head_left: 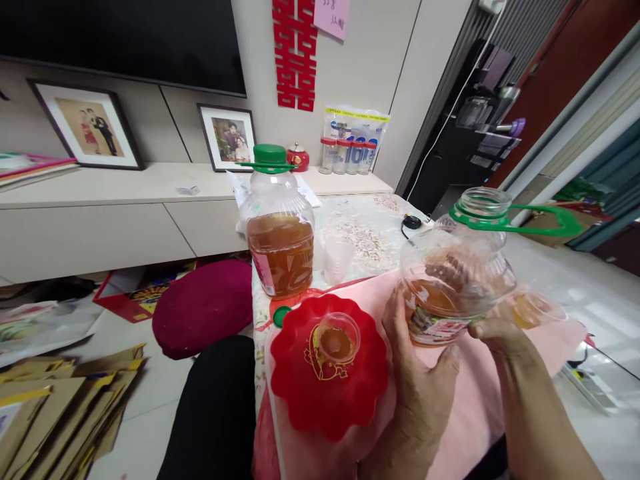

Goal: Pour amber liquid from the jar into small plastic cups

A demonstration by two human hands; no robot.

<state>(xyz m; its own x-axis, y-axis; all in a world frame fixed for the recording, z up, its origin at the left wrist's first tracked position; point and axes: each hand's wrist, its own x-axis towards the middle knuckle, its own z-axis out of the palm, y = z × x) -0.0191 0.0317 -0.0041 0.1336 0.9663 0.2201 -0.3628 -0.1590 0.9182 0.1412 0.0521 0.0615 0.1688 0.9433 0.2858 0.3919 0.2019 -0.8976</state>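
Note:
My left hand (pixel 423 387) and my right hand (pixel 505 343) are wrapped round the lower part of a clear plastic jug (pixel 460 267). It has no cap, a green handle sticks out to the right, and some amber liquid lies low inside. To the left of my hands is a red scalloped plate (pixel 295 393), bearing a small clear cup (pixel 340 338) of brownish liquid. Behind the plate stands a fuller, green-capped jug (pixel 281 257) of amber liquid. A loose green cap (pixel 281 316) lies at the plate's back left edge.
Stacked clear cups (pixel 339 259) stand behind the plate. At the right is a clear container (pixel 535 310) with yellowish contents. Several red-lidded jars (pixel 343 157) stand at the back. A maroon stool (pixel 205 307) and cardboard pieces (pixel 60 413) are at the left on the floor.

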